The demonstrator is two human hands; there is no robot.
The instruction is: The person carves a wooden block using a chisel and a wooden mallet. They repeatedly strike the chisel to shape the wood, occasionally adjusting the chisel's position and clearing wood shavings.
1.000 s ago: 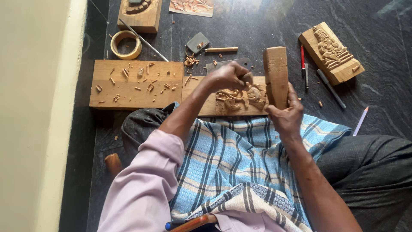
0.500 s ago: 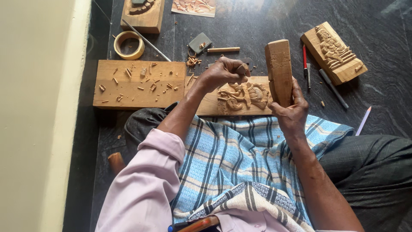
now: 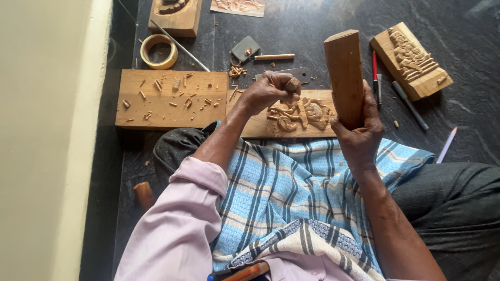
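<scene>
My left hand is closed around a wooden-handled chisel, whose tip rests on a partly carved wooden panel lying on the dark floor before my lap. My right hand grips a long wooden mallet block, held upright and raised just right of the chisel. The carving shows curled relief shapes in the panel's middle.
A plain plank strewn with wood chips lies left of the panel. A tape roll, a metal rod, another chisel, a carved block, pens and a second carved piece lie around. A pale wall bounds the left.
My right hand has lifted the mallet block higher and more upright. My left hand has stayed on the chisel at the carving.
</scene>
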